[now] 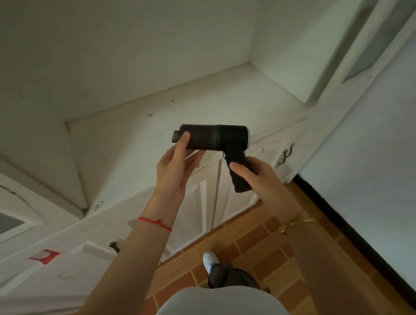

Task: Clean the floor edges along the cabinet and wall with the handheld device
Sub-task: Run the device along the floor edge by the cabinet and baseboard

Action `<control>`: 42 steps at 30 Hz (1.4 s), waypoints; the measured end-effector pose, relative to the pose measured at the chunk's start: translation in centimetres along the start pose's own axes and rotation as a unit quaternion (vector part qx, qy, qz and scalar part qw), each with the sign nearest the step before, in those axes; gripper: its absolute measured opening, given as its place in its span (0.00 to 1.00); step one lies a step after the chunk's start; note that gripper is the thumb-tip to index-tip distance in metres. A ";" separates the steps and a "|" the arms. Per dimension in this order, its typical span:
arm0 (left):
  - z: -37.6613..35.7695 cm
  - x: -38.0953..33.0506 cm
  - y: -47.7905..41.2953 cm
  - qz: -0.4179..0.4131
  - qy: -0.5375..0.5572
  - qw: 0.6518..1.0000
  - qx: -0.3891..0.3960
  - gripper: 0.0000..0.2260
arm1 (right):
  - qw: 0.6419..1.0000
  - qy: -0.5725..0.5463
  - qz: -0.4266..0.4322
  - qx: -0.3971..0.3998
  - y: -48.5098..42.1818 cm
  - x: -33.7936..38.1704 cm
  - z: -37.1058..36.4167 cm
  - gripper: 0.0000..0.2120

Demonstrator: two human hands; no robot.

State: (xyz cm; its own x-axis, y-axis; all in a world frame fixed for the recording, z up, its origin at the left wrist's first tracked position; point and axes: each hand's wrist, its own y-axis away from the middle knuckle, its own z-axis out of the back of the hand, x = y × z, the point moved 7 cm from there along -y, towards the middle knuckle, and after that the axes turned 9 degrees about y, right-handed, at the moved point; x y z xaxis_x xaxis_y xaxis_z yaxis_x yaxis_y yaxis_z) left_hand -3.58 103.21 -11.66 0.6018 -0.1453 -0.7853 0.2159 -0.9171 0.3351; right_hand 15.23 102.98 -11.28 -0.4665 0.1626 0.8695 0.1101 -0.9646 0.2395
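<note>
Right hand (255,175) grips the device (211,136) by its handle while left hand (177,165) pinches the barrel's left end, thumb over fingers, evidently steadying it for a check before work on the floor (258,239).

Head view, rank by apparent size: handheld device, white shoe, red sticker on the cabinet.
1. handheld device, clearly largest, though it is nearest the camera.
2. red sticker and white shoe look about alike. The shoe is partly hidden by the trouser leg, so they are not ranked.
</note>
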 end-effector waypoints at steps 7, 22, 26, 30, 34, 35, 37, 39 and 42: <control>-6.9 5.1 2.6 0.076 -0.020 0.990 0.117 0.15 | 0.913 -0.398 -0.079 0.041 4.3 -3.7 4.2 0.10; -21.7 18.4 10.7 0.209 -0.065 0.946 0.240 0.12 | 0.837 -0.543 -0.051 0.037 13.3 -15.3 18.1 0.10; -26.1 22.4 13.2 0.227 -0.067 0.939 0.250 0.12 | 0.823 -0.564 -0.057 0.037 15.4 -18.4 23.0 0.11; -30.3 26.2 14.7 0.231 -0.079 0.932 0.267 0.11 | 0.826 -0.561 -0.055 0.008 16.9 -21.1 27.7 0.11; -33.3 29.4 15.4 0.239 -0.088 0.927 0.274 0.14 | 0.829 -0.556 -0.056 0.003 17.9 -23.2 31.5 0.08; -33.9 30.1 15.5 0.240 -0.091 0.926 0.275 0.15 | 0.829 -0.555 -0.059 0.001 18.0 -23.7 32.2 0.08; -34.8 31.2 15.5 0.243 -0.094 0.927 0.271 0.16 | 0.827 -0.559 -0.064 0.001 18.1 -24.5 33.4 0.08; -35.6 31.9 15.4 0.245 -0.093 0.927 0.267 0.17 | 0.819 -0.570 -0.070 0.002 17.9 -25.3 34.2 0.08; -36.8 32.9 14.7 0.248 -0.095 0.928 0.261 0.19 | 0.806 -0.587 -0.077 0.010 17.1 -26.0 35.0 0.09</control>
State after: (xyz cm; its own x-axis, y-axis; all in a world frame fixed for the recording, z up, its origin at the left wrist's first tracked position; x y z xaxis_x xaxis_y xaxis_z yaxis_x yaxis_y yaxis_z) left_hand 47.67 98.59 -13.40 0.3702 -0.6156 -0.6957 -0.4836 -0.7671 0.4214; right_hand 59.97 89.58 -14.63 0.6735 0.3766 0.6360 0.1504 -0.9123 0.3810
